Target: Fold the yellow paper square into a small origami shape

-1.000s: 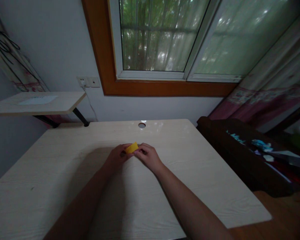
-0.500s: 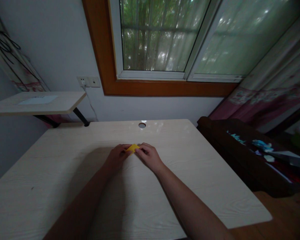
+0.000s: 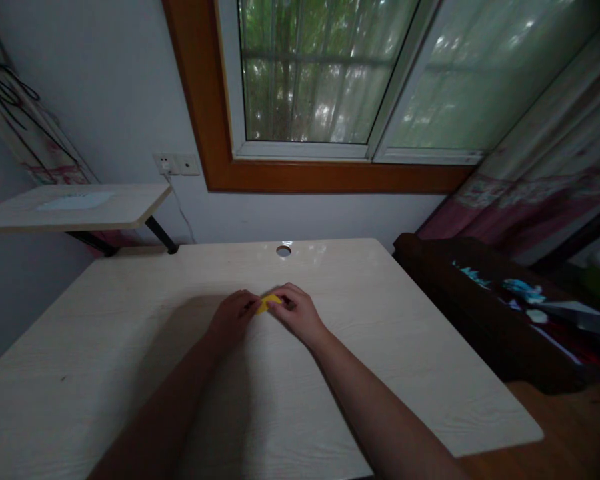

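A small piece of yellow paper [image 3: 267, 303] is between my hands, over the pale wooden desk [image 3: 380, 347]. My left hand [image 3: 233, 317] pinches its lower left end with thumb and fingertips. On the other side, my right hand [image 3: 300, 312] is closed on the right part, its thumb lying over the paper. The fingers hide parts of both ends. Whether the paper is folded is too small to tell.
A round cable hole [image 3: 283, 251] lies near the desk's back edge. A raised shelf [image 3: 130, 207] on black legs stands at the back left, with a pale sheet [image 3: 75, 201] on it. Beyond the right edge is a dark brown piece of furniture [image 3: 440, 293] with assorted items.
The yellow paper has turned slightly and shows a narrower shape. My left fingers have shifted to its lower left end, and my right thumb has moved slightly left and down.
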`<state>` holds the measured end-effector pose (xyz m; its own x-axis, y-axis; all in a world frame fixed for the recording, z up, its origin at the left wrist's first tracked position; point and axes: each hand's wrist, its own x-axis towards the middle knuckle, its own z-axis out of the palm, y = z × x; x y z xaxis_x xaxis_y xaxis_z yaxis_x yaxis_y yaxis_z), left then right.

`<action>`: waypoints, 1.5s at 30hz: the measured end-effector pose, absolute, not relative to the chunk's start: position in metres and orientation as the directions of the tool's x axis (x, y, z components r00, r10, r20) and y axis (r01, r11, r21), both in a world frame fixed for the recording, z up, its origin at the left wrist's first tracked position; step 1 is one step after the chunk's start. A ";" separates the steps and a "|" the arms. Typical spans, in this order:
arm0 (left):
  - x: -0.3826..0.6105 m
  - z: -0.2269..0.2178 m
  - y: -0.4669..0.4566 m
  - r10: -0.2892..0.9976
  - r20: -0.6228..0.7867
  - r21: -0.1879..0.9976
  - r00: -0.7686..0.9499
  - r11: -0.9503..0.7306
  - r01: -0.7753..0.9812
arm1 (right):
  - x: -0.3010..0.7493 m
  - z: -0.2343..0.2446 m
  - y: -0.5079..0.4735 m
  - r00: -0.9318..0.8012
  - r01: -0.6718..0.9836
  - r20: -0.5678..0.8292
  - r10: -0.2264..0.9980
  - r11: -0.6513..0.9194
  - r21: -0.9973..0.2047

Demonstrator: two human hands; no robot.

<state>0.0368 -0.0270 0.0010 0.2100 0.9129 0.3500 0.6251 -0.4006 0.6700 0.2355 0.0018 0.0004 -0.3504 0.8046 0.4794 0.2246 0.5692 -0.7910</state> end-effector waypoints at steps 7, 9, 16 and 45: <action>0.039 0.001 -0.031 0.857 0.391 0.581 0.336 -0.513 0.632 | 0.235 0.003 -0.001 -0.437 0.227 0.524 0.731 0.653 -0.722; 0.040 0.003 -0.032 0.850 0.395 0.565 0.348 -0.524 0.638 | 0.234 0.002 -0.002 -0.435 0.232 0.532 0.726 0.662 -0.713; 0.040 0.006 -0.033 0.861 0.384 0.582 0.332 -0.505 0.637 | 0.233 0.001 -0.002 -0.354 0.261 0.508 0.785 0.605 -0.752; 0.038 0.009 -0.030 0.942 0.280 0.731 0.184 -0.334 0.595 | 0.238 -0.004 0.006 -0.327 0.201 0.413 0.850 0.489 -0.849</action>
<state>0.0377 -0.0301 0.0085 0.1843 0.9420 0.2805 0.5955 -0.3341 0.7306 0.2382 0.0059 -0.0038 -0.3274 0.8500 0.4126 0.2006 0.4892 -0.8488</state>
